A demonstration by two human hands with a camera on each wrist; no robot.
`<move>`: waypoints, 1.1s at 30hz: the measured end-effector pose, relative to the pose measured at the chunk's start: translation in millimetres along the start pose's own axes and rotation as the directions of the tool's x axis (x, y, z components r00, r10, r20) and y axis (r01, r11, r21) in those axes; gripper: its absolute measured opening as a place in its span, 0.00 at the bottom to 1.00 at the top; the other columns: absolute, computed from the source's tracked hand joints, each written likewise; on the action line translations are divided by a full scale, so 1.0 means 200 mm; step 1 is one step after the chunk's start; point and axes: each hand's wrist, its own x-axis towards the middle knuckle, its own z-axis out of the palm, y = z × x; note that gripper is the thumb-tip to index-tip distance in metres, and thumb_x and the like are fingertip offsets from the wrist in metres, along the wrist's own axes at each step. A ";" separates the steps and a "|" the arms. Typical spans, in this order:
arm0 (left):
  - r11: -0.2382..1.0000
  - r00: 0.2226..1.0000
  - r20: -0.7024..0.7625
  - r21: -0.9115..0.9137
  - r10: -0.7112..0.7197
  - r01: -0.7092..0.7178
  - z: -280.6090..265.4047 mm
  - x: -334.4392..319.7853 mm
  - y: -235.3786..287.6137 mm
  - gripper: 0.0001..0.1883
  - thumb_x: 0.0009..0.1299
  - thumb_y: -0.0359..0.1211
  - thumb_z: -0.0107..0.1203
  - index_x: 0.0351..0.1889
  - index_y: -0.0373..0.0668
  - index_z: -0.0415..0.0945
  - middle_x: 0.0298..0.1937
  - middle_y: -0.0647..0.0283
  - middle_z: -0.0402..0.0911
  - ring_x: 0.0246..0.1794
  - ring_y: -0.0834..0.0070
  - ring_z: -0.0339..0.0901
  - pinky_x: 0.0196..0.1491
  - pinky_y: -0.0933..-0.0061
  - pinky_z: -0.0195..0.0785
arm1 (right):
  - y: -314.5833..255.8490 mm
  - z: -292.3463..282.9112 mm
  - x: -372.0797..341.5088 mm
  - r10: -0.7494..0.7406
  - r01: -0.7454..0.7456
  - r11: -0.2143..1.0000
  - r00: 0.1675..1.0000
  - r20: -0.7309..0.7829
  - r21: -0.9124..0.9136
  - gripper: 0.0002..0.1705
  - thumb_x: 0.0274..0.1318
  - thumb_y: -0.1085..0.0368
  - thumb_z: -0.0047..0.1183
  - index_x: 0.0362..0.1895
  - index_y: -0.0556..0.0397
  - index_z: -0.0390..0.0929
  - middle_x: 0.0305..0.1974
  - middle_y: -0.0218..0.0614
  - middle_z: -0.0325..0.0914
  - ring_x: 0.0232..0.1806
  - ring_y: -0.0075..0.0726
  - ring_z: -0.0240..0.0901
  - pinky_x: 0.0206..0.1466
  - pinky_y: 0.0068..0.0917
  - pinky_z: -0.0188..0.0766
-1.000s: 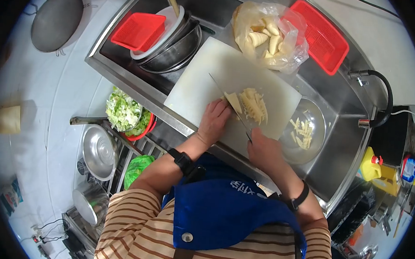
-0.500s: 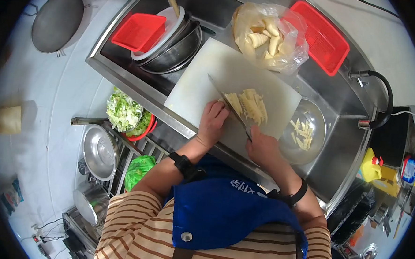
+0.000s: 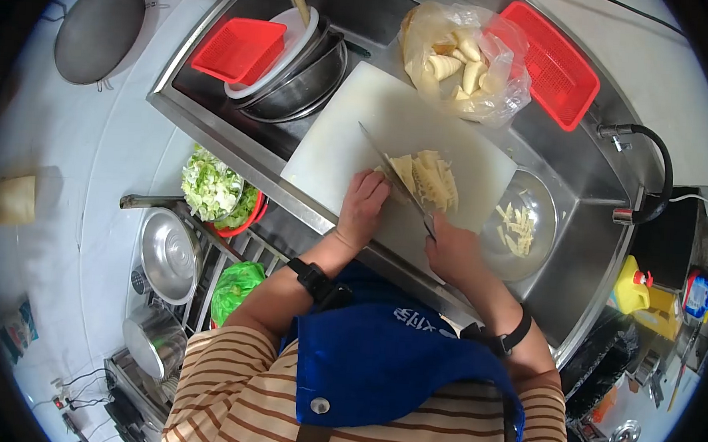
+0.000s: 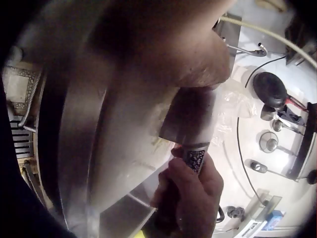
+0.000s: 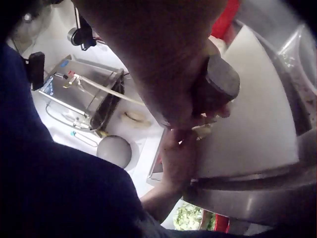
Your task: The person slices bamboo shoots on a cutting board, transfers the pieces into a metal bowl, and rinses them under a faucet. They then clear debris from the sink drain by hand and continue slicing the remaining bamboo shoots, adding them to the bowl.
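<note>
Evidently, from my distant post, I judge the slicing well under way but unfinished. The wide stainless-steel sink (image 3: 237, 157) spans the view, and across it lies the rectangular white cutting board (image 3: 338, 140). Beyond the board's far edge sits a translucent plastic bag (image 3: 500, 105) with thick, pale, ridged chunks (image 3: 444, 66), uncut as far as I can see; I take these as work left. Beside the board, a round, shiny bowl (image 3: 542, 213) holds a modest scatter of cut strips (image 3: 518, 229), so some cutting is done.

I see the right hand (image 3: 455, 250) clenched around the handle of a broad-bladed steel knife (image 3: 391, 162), its blade slanting across the board. The left hand (image 3: 361, 209) has its fingers bent, their tips holding a small pale piece (image 3: 379, 169) next to the blade, mostly hidden from me. On the blade's other side, a heap of thin, cream-coloured slices (image 3: 434, 181) lies on the board, apparently cut and, by my reckoning, not yet in the bowl.
</note>
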 end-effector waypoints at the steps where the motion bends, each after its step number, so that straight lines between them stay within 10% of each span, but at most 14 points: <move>1: 1.000 1.000 0.005 -0.001 -0.008 0.008 0.00 0.00 0.00 0.15 0.50 0.21 0.49 0.38 0.35 0.73 0.44 0.53 0.73 0.48 0.53 0.68 0.52 0.61 0.66 | 0.00 -0.01 -0.01 0.019 -0.019 1.000 1.000 0.016 0.011 0.11 0.51 0.67 0.44 0.38 0.58 0.64 0.23 0.49 0.77 0.26 0.57 0.76 0.30 0.49 0.71; 33: 0.998 0.997 -0.041 -0.012 -0.058 0.057 0.00 -0.03 -0.03 0.15 0.51 0.18 0.49 0.38 0.34 0.74 0.43 0.54 0.74 0.46 0.54 0.71 0.47 0.63 0.69 | 0.01 0.04 0.03 -0.036 0.036 0.999 0.999 0.014 -0.009 0.11 0.51 0.66 0.45 0.38 0.60 0.64 0.22 0.51 0.75 0.26 0.58 0.75 0.32 0.50 0.71</move>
